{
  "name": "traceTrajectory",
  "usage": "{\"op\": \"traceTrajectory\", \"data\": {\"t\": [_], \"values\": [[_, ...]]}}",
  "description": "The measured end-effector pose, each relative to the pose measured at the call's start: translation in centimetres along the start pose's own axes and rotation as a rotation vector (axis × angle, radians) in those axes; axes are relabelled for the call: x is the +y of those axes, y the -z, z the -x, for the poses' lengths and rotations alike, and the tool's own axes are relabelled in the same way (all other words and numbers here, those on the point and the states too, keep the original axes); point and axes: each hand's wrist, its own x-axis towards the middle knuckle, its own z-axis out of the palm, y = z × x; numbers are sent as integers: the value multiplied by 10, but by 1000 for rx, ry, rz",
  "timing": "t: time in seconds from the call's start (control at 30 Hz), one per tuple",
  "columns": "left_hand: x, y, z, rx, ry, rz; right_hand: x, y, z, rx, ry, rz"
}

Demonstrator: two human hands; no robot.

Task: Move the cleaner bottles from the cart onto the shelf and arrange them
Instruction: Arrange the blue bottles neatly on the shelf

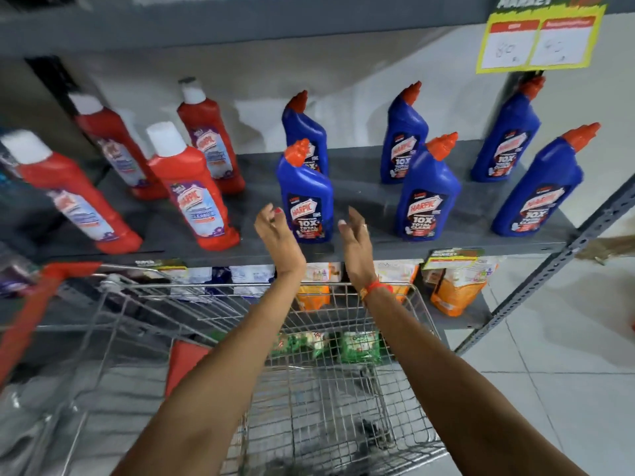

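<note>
Several blue cleaner bottles with orange caps stand on the grey shelf (360, 197); the nearest front one (305, 197) is right before my hands. Several red cleaner bottles with white caps (192, 187) stand on the shelf's left part. My left hand (275, 231) is open just left of the front blue bottle, fingers apart, holding nothing. My right hand (355, 235) is open just right of that bottle, also holding nothing. Neither hand touches it. The wire cart (309, 389) sits below my arms; I see no cleaner bottle in it.
A yellow price sign (539, 42) hangs at the top right. Orange and white packets (453, 290) fill the lower shelf. Green packets (360, 345) show through the cart's mesh. The cart's red handle (41, 304) is at left. The shelf's slanted metal post (563, 255) borders tiled floor at right.
</note>
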Motion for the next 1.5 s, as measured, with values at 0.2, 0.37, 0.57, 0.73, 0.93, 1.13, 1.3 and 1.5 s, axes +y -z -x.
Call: {"op": "traceTrajectory", "data": {"t": [0.2,0.37,0.57,0.73,0.93,1.13,1.3,1.5], "values": [[14,2,-26,-413,292,124,-14,-25,-16,-109,-122,-68],[22,6,-27,-507,338,161,1,-35,-22,-96,-157,-70],[25,12,-27,-546,351,140,-2,-38,-19,-53,-150,-88],[13,38,-20,-252,153,40,5,-54,7,319,-41,-236],[4,104,-44,358,-110,11,38,-106,30,321,1,50],[14,148,-104,252,157,143,18,-167,15,-75,53,133],[35,154,-122,-225,342,96,-7,-200,0,-254,-141,-7],[48,155,-107,-342,381,175,0,-215,0,-208,-162,46]]}}
